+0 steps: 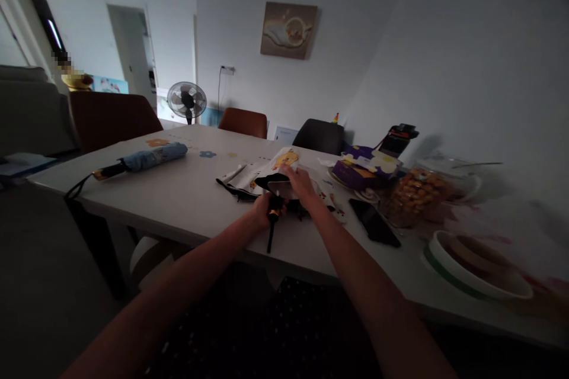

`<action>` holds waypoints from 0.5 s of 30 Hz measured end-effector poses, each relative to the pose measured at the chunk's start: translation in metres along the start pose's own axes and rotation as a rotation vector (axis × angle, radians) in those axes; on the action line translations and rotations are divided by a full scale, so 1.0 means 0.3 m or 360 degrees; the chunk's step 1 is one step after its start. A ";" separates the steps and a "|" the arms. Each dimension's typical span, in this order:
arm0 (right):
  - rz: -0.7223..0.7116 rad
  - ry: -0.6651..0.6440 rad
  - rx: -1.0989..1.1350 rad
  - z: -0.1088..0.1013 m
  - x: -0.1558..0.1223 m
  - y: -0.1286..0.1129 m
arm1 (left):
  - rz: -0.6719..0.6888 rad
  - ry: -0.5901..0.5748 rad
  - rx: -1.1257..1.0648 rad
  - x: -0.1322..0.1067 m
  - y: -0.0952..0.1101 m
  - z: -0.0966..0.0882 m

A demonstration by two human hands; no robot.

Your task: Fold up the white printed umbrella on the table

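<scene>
A loosely folded umbrella [249, 177] with a black and white canopy and a yellow cartoon print lies on the white table [186, 195]. My left hand [265, 208] is closed around its black and orange handle near the table's front edge; a black strap hangs down from it. My right hand [303, 182] rests on the canopy just beyond, fingers curled over the fabric. A second umbrella [146, 158], blue and rolled up, lies farther left on the table, apart from both hands.
A black phone [374, 222] lies right of my hands. Further right are a purple box [355, 169], a jar of orange snacks [415, 192] and a white bowl [475, 263]. Brown chairs [111, 118] and a standing fan [186, 99] are behind the table.
</scene>
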State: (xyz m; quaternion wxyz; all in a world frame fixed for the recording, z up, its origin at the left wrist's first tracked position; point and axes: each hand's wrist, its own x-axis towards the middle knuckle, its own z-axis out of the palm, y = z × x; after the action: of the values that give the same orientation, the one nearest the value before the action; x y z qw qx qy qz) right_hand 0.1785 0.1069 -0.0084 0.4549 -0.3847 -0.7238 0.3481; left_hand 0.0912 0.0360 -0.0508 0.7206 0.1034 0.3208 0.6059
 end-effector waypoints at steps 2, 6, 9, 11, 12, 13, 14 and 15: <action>-0.0114 -0.0030 0.0063 0.015 -0.012 0.029 | -0.0003 -0.0010 -0.0027 0.003 0.002 0.005; -0.0200 0.0203 0.0083 0.056 -0.039 0.090 | -0.0015 0.0001 -0.0057 -0.005 0.004 0.003; -0.0251 0.0268 0.0077 0.070 -0.053 0.116 | -0.0002 -0.0055 -0.0041 -0.006 0.007 -0.002; -0.0307 0.0239 0.0052 0.070 -0.063 0.121 | 0.0003 -0.0056 -0.0018 -0.002 0.006 -0.005; -0.0346 0.0198 0.0043 0.070 -0.067 0.121 | 0.0003 -0.0041 0.0001 0.001 0.005 -0.006; -0.0401 0.0129 0.0031 0.069 -0.073 0.120 | 0.0006 -0.0016 0.0023 0.003 0.004 -0.007; -0.0467 0.0040 0.0016 0.068 -0.078 0.119 | 0.0012 0.0009 0.0045 0.006 0.002 -0.009; -0.0539 -0.0063 -0.0007 0.068 -0.083 0.117 | 0.0022 0.0027 0.0057 0.007 0.000 -0.010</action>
State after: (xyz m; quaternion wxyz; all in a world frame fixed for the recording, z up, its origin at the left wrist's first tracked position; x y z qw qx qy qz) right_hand 0.1752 0.0983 -0.0552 0.4919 -0.2514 -0.7878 0.2724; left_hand 0.0896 0.0374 -0.0537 0.7116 0.1133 0.3370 0.6060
